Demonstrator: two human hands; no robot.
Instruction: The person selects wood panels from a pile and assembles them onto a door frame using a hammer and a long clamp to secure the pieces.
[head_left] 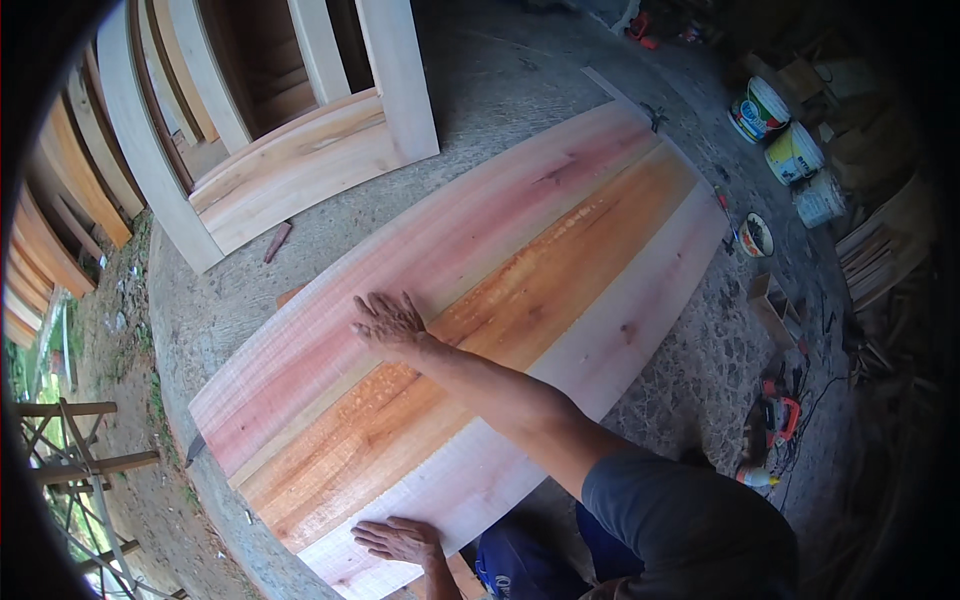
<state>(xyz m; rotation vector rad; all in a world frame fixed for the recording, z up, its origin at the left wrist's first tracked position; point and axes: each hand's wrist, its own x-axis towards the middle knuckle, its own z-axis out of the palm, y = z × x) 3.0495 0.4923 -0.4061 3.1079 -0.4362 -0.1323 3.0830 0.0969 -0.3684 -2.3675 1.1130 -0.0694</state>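
Observation:
A wide wooden panel (560, 290) of boards side by side, pinkish at both long edges and orange-brown in the middle, lies in front of me. My right hand (390, 322) rests flat on the far pink board, fingers spread, with my arm reaching across the panel. Flat near the panel's lower left edge lies my left hand (400, 541), its fingers stretched out on the pale near board. Neither hand holds anything. A metal bar clamp (655, 120) sits at the panel's far right end, and a dark metal piece (195, 448) sticks out at the left end.
A wooden frame (300, 180) stands at the upper left, beside leaning boards (95, 150). To the right are paint buckets (793, 153), an open wooden box (777, 310), a red power tool (780, 415) with a cord and a glue bottle (757, 477).

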